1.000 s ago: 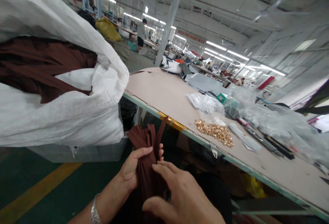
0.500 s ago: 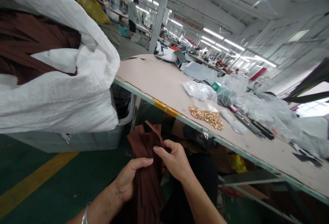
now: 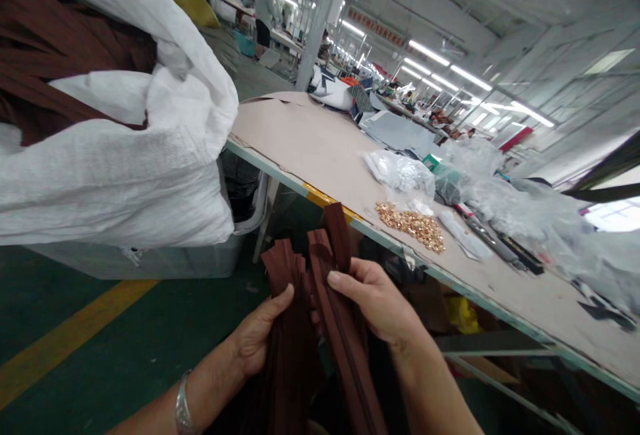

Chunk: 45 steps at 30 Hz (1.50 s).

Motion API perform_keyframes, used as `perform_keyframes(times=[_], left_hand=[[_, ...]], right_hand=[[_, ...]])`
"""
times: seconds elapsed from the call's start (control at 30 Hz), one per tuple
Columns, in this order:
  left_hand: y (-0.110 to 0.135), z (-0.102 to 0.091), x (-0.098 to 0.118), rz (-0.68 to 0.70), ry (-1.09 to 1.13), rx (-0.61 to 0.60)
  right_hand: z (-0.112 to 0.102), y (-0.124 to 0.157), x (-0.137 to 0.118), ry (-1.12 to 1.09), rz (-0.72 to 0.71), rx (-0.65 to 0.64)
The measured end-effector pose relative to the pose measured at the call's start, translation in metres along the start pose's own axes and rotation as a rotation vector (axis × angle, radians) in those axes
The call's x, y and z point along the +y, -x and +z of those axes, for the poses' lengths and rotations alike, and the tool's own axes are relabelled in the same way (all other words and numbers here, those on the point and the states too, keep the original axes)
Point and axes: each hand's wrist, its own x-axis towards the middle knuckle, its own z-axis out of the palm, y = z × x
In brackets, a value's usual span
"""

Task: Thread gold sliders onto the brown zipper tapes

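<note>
Now your right hand (image 3: 383,298) pinches a portion of brown strips (image 3: 333,292) between thumb and fingers, and your left hand (image 3: 260,332) clamps the brown bundle (image 3: 287,328) beneath its thumb. Half a second ago, the right hand gripped the top edge of a single joined bundle; a gap now stands between the two portions. Treat this as a partial separation: the upper ends are parted, but the lower ends run out of view, so their state cannot be told. To the left, the white sack (image 3: 125,182) holds further brown lengths (image 3: 65,42). To the right, the table (image 3: 295,128) bears gold-coloured pieces (image 3: 410,225), with a clear plastic bag (image 3: 400,172) just beyond.
</note>
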Motion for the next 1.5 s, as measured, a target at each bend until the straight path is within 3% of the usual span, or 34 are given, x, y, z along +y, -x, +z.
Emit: perform_keyframes(times=[0.17, 0.4, 0.57, 0.67, 0.77, 0.9, 1.03, 1.1, 1.2, 1.27, 1.37, 1.5], left_hand=[[-0.004, -0.004, -0.004, 0.014, -0.023, 0.004], [-0.004, 0.000, -0.002, 0.001, -0.032, 0.030], [-0.009, 0.000, -0.003, 0.003, -0.024, 0.051], [-0.009, -0.004, -0.004, -0.006, -0.023, 0.054], [-0.008, -0.007, -0.005, -0.010, -0.015, 0.028], [-0.007, -0.007, -0.007, 0.037, 0.016, -0.042], [-0.008, -0.011, -0.004, 0.014, -0.012, -0.114], [-0.009, -0.015, -0.002, -0.034, -0.062, -0.153], [-0.009, -0.019, -0.001, -0.081, -0.126, -0.224], [-0.008, -0.017, -0.003, -0.068, -0.143, -0.281], [-0.008, -0.012, -0.007, -0.052, -0.166, -0.367], [-0.009, -0.010, -0.008, -0.066, -0.178, -0.435]], right_hand=[[0.029, -0.009, 0.021, 0.238, -0.077, 0.149], [0.041, 0.014, 0.019, 0.493, -0.236, 0.245], [0.045, 0.023, 0.026, 0.743, -0.233, 0.305], [0.034, 0.025, 0.021, 0.633, -0.210, 0.324], [0.026, 0.027, 0.016, 0.320, -0.091, 0.288], [0.036, 0.031, 0.028, 0.076, 0.041, 0.207], [0.043, 0.034, 0.036, 0.325, 0.035, 0.174], [0.035, 0.029, 0.027, 0.480, -0.053, 0.185], [0.012, 0.001, 0.006, 0.494, -0.274, 0.255], [-0.003, -0.029, -0.004, 0.432, -0.352, 0.098], [-0.015, -0.074, -0.008, 0.370, -0.356, -0.102], [-0.009, -0.094, 0.000, 0.295, -0.326, -0.289]])
